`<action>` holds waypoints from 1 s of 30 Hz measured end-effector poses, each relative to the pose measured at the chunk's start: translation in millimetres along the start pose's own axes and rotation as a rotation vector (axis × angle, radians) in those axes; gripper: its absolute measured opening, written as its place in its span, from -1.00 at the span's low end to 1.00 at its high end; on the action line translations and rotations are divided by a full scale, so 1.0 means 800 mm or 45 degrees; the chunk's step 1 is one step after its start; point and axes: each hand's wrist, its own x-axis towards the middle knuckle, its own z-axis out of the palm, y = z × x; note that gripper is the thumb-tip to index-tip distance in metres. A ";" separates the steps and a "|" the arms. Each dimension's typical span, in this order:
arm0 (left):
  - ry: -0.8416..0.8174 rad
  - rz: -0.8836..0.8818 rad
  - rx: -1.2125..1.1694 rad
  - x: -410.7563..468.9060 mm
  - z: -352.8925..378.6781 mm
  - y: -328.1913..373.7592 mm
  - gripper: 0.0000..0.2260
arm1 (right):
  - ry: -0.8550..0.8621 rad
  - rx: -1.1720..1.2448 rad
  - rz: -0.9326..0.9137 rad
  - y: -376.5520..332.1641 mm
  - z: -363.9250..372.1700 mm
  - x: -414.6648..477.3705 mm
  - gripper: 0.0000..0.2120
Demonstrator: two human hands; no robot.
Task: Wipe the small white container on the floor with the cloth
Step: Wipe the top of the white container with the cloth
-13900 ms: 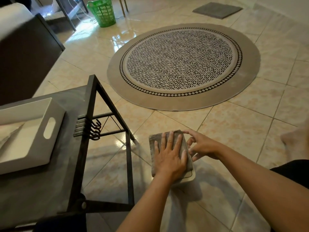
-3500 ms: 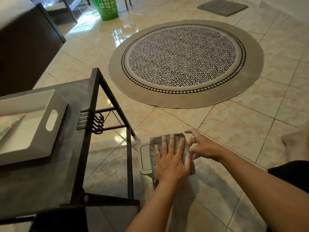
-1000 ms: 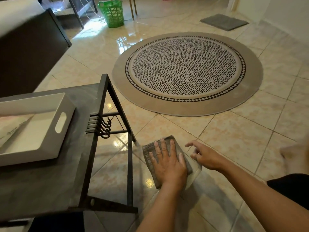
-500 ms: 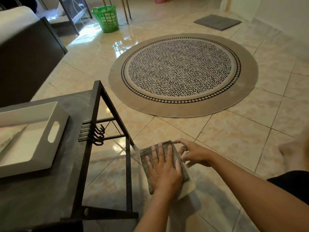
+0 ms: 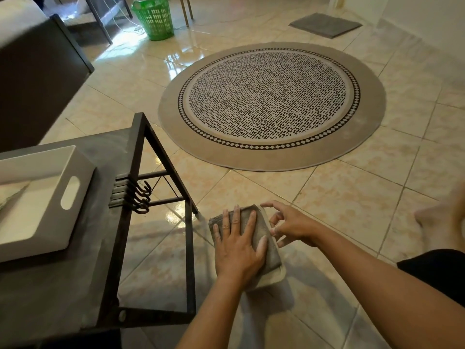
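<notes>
The left hand point(image 5: 239, 250) is lying flat, its fingers point(image 5: 235, 220) spread wide and pressing the grey cloth point(image 5: 263, 238) onto the small white container point(image 5: 275, 278), which is sitting on the tiled floor point(image 5: 352, 197) directly beneath those fingers; only its near rim is showing past the cloth. The right hand point(image 5: 293, 225) is resting just beside, its fingers point(image 5: 273, 206) loosely curled and touching the container's far edge. Left of the fingers, a dark desk point(image 5: 95, 248) is carrying a white tray point(image 5: 50, 195).
</notes>
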 end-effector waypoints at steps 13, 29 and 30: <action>-0.014 0.026 0.073 0.020 0.005 0.011 -0.40 | 0.007 0.021 -0.013 0.006 0.002 0.000 -0.37; 0.012 -0.050 0.000 0.009 -0.003 -0.013 -0.39 | 0.004 0.031 0.010 0.007 0.010 0.000 -0.40; 0.005 -0.048 0.001 0.000 -0.001 -0.015 -0.39 | 0.003 0.032 0.011 0.007 0.010 -0.001 -0.40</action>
